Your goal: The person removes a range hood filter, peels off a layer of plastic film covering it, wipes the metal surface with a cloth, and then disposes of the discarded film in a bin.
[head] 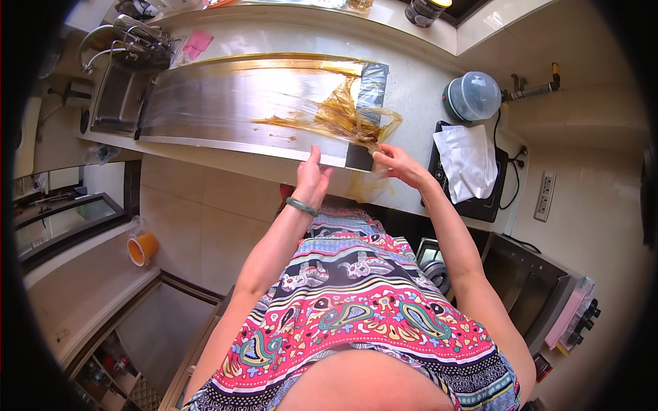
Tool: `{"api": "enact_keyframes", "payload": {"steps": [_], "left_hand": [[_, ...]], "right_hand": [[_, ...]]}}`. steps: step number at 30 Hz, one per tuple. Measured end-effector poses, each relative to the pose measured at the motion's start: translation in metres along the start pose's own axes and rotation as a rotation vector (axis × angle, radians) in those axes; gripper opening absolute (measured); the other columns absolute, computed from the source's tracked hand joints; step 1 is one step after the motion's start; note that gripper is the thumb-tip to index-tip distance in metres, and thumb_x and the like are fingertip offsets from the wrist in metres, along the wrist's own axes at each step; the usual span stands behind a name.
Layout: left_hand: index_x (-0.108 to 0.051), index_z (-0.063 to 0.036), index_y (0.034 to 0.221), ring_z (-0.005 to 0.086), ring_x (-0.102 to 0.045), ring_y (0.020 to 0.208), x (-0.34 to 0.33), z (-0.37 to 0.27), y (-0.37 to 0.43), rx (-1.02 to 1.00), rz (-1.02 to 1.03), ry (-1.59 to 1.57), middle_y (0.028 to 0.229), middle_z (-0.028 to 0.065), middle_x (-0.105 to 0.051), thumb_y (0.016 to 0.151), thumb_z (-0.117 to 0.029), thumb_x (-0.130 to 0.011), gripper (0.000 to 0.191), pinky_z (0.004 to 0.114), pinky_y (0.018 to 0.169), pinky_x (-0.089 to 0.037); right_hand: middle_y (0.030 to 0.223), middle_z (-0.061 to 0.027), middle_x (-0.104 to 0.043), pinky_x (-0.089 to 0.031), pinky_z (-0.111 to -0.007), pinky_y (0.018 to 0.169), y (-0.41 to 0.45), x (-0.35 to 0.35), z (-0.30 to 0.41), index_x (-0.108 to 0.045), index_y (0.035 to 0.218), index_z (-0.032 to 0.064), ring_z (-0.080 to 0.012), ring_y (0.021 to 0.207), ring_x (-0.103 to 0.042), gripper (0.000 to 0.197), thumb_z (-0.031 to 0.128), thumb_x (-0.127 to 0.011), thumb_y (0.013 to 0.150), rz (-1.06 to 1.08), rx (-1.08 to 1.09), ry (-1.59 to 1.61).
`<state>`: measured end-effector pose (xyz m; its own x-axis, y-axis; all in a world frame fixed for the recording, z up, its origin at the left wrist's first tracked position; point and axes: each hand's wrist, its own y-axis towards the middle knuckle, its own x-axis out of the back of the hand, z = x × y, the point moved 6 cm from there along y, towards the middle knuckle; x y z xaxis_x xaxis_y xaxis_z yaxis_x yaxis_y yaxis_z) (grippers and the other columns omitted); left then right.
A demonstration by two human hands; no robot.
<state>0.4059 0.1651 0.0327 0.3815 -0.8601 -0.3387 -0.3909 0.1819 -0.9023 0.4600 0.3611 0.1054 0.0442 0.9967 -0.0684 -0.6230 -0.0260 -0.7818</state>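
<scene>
A long stainless-steel panel (221, 103) with a dark strip (374, 79) at its right end lies on the countertop. Clear plastic film, stained amber with what looks like grease, covers part of it and bunches into a crumpled heap (339, 110) near that end. My right hand (401, 165) pinches the gathered film at the panel's near right corner, and a loose piece of film (367, 187) hangs below the counter edge. My left hand (312, 180), below a green bangle (302, 206), is at the panel's front edge with fingers apart; whether it touches the metal is unclear.
At the left are a sink (121, 97) and faucet (126, 41), with a pink cloth (197, 44) nearby. To the right, a white cloth (467, 162) drapes over a black induction cooker (478, 208), beside a domed appliance (473, 96). An orange bin (143, 249) stands at lower left.
</scene>
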Motion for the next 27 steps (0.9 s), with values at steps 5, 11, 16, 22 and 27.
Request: {"api": "enact_keyframes", "payload": {"steps": [5,11,16,22,27], "left_hand": [[-0.046,-0.0129,0.121,0.0193,-0.051,0.108,0.013,-0.007,0.012,0.019,0.072,0.029,0.117,0.0028,-0.054,0.093,-0.030,-0.051,0.033,0.042,0.091,-0.039],[-0.049,-0.0047,0.117,0.0232,-0.053,0.103,0.007,-0.020,0.004,0.041,0.036,-0.014,0.111,0.0084,-0.055,0.093,-0.026,-0.051,0.032,0.043,0.092,-0.046],[-0.052,-0.0034,0.113,0.0264,-0.053,0.108,0.004,-0.036,0.000,0.025,0.091,-0.016,0.114,0.0116,-0.056,0.091,-0.027,-0.053,0.032,0.045,0.097,-0.044],[-0.050,-0.0035,0.117,0.0253,-0.052,0.106,0.002,-0.050,-0.015,-0.009,0.088,0.023,0.114,0.0104,-0.055,0.093,-0.027,-0.050,0.033,0.043,0.095,-0.045],[-0.052,-0.0024,0.111,0.0257,-0.054,0.107,0.001,-0.060,-0.016,-0.047,0.103,0.001,0.113,0.0103,-0.057,0.093,-0.025,-0.052,0.029,0.042,0.097,-0.044]], "right_hand": [[0.080,-0.0173,-0.065,-0.048,-0.032,0.063,0.011,-0.019,0.003,-0.061,0.087,-0.0023,-0.0204,0.073,-0.064,0.045,0.040,-0.067,0.074,-0.159,0.046,-0.455],[0.066,-0.0007,-0.058,-0.043,-0.025,0.057,0.029,-0.009,-0.021,-0.056,0.072,0.0034,-0.0061,0.063,-0.054,0.023,0.021,-0.060,0.087,0.132,0.290,-0.142],[0.064,0.0012,-0.054,-0.041,-0.023,0.060,0.024,-0.014,-0.001,-0.056,0.073,0.0021,-0.0051,0.063,-0.048,0.019,0.014,-0.060,0.086,0.133,0.413,-0.138],[0.065,-0.0181,-0.050,-0.041,-0.033,0.053,0.019,-0.022,0.029,-0.047,0.069,-0.0016,-0.0249,0.056,-0.051,0.018,0.004,-0.063,0.073,-0.307,0.759,-0.443],[0.068,-0.0152,-0.054,-0.046,-0.038,0.055,0.017,-0.016,0.049,-0.048,0.069,0.0019,-0.0319,0.063,-0.057,0.013,0.006,-0.059,0.074,-0.476,0.918,-0.701]]}}
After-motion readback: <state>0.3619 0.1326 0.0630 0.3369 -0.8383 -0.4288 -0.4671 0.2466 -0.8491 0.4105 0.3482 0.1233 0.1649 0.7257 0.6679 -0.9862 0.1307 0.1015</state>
